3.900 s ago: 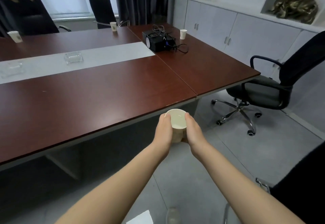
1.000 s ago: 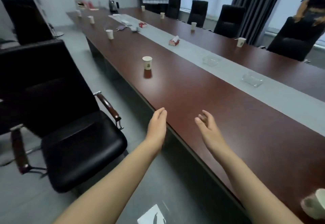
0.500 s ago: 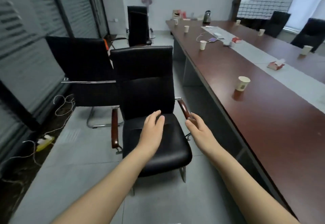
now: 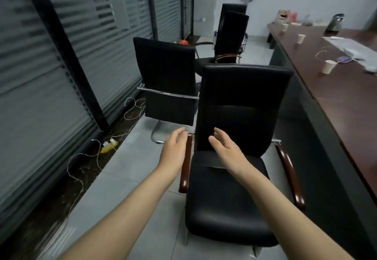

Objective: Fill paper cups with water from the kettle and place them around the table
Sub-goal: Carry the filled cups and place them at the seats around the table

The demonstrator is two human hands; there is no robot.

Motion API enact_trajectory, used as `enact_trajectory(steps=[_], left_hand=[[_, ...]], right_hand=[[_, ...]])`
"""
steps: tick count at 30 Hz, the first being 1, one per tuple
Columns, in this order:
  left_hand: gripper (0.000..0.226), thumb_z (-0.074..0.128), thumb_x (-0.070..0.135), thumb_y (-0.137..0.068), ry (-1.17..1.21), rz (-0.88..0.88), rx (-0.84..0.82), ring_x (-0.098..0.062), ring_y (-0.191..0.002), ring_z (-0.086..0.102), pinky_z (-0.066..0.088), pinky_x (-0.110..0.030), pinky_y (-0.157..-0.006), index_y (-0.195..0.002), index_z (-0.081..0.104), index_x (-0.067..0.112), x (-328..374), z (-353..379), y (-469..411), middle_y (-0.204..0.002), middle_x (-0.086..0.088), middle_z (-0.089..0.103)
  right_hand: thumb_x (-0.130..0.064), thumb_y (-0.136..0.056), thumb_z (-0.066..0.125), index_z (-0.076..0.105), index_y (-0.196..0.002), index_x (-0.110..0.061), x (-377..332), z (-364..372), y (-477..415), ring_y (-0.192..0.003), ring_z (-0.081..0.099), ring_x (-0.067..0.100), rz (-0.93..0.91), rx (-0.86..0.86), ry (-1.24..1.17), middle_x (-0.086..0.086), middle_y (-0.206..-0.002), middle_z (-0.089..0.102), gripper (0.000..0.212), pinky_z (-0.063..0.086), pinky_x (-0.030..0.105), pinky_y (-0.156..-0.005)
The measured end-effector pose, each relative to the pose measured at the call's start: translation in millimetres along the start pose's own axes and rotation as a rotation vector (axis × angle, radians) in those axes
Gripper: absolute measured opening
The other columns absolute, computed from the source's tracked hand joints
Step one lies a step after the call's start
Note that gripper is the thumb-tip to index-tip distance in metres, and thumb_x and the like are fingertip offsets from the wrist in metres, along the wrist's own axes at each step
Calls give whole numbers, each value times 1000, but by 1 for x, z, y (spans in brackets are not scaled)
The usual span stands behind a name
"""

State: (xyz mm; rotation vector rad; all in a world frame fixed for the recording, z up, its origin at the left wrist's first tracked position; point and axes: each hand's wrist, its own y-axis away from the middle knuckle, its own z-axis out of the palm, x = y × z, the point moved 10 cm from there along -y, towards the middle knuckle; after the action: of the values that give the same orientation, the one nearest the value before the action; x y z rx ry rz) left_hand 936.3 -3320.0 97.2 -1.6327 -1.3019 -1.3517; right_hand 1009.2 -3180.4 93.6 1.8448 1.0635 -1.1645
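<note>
Both my hands are stretched out in front of me, holding nothing, fingers apart. My left hand (image 4: pixel 175 149) hovers over the floor beside a black chair's left armrest. My right hand (image 4: pixel 224 149) is in front of that chair's backrest. The long dark red table (image 4: pixel 334 96) runs along the right. The kettle (image 4: pixel 335 22) stands at its far end. Three paper cups stand on the table: the nearest cup (image 4: pixel 328 66), a farther cup (image 4: pixel 301 38) and the farthest cup (image 4: pixel 284 27).
A black armchair (image 4: pixel 240 157) stands directly ahead against the table's edge. A second black chair (image 4: pixel 165 80) and a third chair (image 4: pixel 232 33) stand behind it. A yellow power strip (image 4: pixel 109 145) with white cables lies on the floor by the glass wall at left.
My view has kept swinging left, away from the table toward the chairs and glass wall. Earlier both hands held a paper cup; now they are empty and open.
</note>
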Motion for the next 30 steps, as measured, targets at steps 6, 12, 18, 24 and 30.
enact_trajectory(steps=[6, 12, 18, 24, 30], left_hand=[[37, 37, 31, -101, 45, -15, 116, -5, -124, 39, 27, -20, -96, -135, 47, 24, -1, -58, -82, -143, 4, 43], [36, 40, 32, -100, 128, -39, 182, -11, -127, 44, 35, -34, -109, -134, 49, 24, -17, -123, -157, -139, 5, 49], [36, 39, 28, -101, 162, -59, 197, -9, -127, 43, 33, -26, -104, -135, 48, 22, -42, -201, -261, -140, 6, 47], [37, 39, 28, -101, 108, -30, 167, -10, -125, 44, 34, -26, -104, -135, 49, 18, -40, -301, -385, -139, 3, 49], [39, 37, 30, -101, 109, 7, 160, -8, -126, 43, 30, -20, -97, -138, 47, 19, -28, -367, -483, -138, 6, 49]], right_hand=[[-43, -98, 43, 27, -150, -24, -45, 54, -95, -140, 32, 13, -57, -82, -11, -3, -155, 31, 58, 28, 32, -114], [-38, -99, 44, 23, -151, -22, -83, 124, -168, -143, 26, 12, -97, -139, 4, -2, -156, 27, 57, 23, 29, -115], [-36, -100, 43, 24, -151, -23, -115, 216, -259, -141, 30, 13, -64, -144, -20, -1, -155, 30, 56, 26, 28, -112], [-36, -100, 43, 30, -148, -23, -175, 301, -362, -134, 37, 8, -40, -81, -76, -3, -152, 35, 52, 32, 25, -107], [-39, -99, 42, 32, -147, -25, -218, 362, -443, -127, 33, 0, -46, -113, -91, -6, -151, 37, 51, 27, 21, -102]])
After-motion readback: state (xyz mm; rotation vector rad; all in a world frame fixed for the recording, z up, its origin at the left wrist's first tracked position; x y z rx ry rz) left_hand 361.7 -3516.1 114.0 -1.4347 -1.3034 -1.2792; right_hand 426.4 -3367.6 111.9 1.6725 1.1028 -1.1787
